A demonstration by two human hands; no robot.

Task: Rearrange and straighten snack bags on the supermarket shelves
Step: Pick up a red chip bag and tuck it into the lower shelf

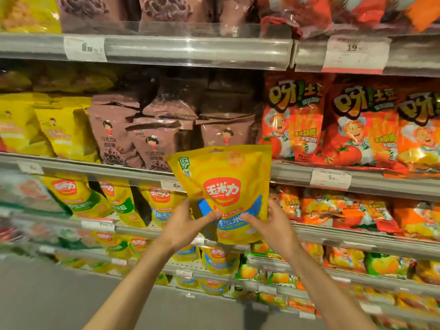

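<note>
A yellow corn snack bag (pixel 222 177) with a red logo and a blue band is held upright in front of the shelves, at the middle of the view. My left hand (pixel 188 225) grips its lower left edge, thumb across the front. My right hand (pixel 270 226) grips its lower right edge, thumb on the blue band. Both hands hold the bag off the shelf. Behind it stands a row of matching yellow corn bags (pixel 119 201), some leaning to the right.
Brown chocolate ring bags (pixel 142 136) and yellow bags (pixel 59 132) fill the shelf above. Red and orange potato snack bags (pixel 357 125) stand to the right. A grey shelf rail (pixel 357 182) carries price tags. Lower shelves hold more yellow, green and orange bags. Grey floor lies at the lower left.
</note>
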